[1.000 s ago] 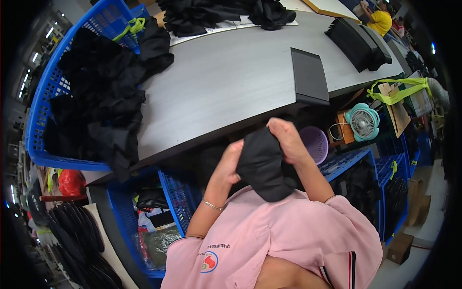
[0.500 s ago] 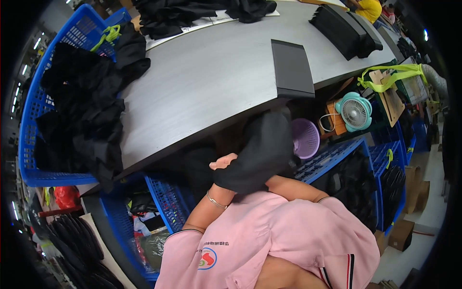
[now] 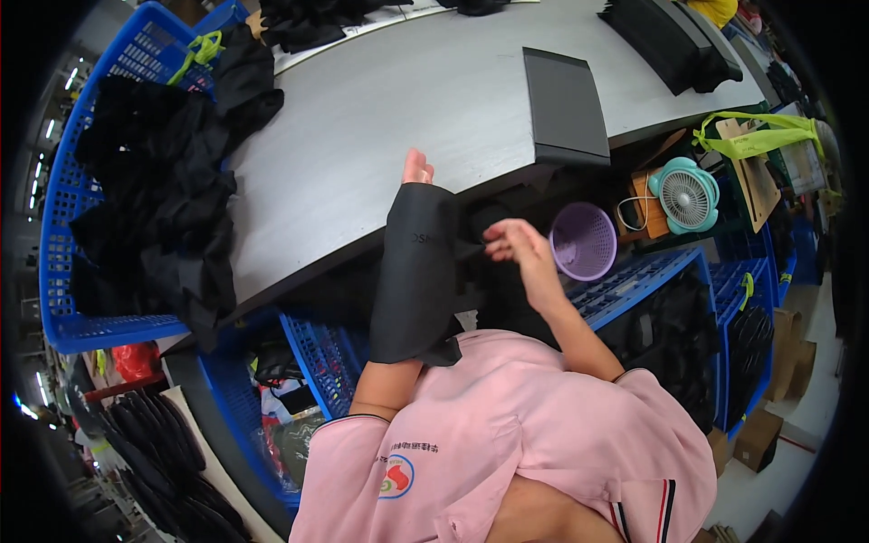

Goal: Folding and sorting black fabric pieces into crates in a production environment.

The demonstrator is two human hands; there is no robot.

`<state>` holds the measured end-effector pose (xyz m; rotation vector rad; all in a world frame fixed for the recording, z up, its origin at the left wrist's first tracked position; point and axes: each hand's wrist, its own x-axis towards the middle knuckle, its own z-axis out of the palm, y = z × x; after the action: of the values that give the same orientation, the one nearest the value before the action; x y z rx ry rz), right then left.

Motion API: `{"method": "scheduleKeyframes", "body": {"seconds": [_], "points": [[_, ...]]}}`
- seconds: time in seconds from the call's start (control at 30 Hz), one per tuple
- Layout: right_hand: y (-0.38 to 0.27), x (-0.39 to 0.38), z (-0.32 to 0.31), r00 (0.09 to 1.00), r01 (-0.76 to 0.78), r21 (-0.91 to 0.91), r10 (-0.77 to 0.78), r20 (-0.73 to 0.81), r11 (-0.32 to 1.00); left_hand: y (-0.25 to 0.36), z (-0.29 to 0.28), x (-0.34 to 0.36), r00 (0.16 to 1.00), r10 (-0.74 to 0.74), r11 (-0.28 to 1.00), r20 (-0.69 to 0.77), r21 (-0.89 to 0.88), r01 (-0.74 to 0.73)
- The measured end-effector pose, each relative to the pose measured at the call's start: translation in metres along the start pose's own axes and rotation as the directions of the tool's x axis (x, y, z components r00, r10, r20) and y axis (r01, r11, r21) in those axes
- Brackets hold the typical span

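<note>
A black fabric sleeve [image 3: 412, 271] is pulled around my left forearm, with faint dark lettering on its side. My left hand [image 3: 416, 168] pokes out of the sleeve's far end above the table edge, fingers stretched out and partly hidden by the cloth. Just right of the sleeve, my right hand [image 3: 529, 258] is in the air in front of the table, its fingers loosely bent and apart with nothing between them. A flat, dark folded piece [image 3: 568, 104] lies at the table's front edge, beyond my right hand.
The grey table [image 3: 362, 136] spans the front. On the left, a blue basket [image 3: 59, 262] overflows with black cloth [image 3: 154, 199]. A black stack [image 3: 670, 45] lies far right. Below it are a purple basket [image 3: 584, 262], a teal fan [image 3: 686, 197] and blue crates [image 3: 652, 281].
My left arm has straightened toward the table inside the black sleeve, which was bunched across both forearms. My right hand has come out of the cloth and into view. The view has shifted slightly.
</note>
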<state>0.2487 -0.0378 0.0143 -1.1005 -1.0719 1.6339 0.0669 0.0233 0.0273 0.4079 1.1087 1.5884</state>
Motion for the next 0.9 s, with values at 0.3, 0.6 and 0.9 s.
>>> {"method": "scheduleKeyframes", "body": {"seconds": [0.3, 0.6, 0.9], "points": [[-0.035, -0.001, 0.017, 0.905, 0.015, -0.004, -0.011, 0.425, 1.0, 0.014, -0.031, -0.002, 0.998, -0.053, 0.994, -0.03, -0.096, 0.05], [-0.066, 0.04, 0.016, 0.977, 0.014, 0.153, -0.047, 0.21, 0.988, -0.027, -0.051, -0.079, 0.907, -0.314, 0.925, 0.28, -0.125, 0.358], [-0.079, 0.022, 0.026, 0.898, 0.437, -0.363, -0.371, 0.237, 0.823, -0.001, -0.09, -0.093, 0.93, -0.263, 0.907, 0.255, -0.264, 0.329]]}}
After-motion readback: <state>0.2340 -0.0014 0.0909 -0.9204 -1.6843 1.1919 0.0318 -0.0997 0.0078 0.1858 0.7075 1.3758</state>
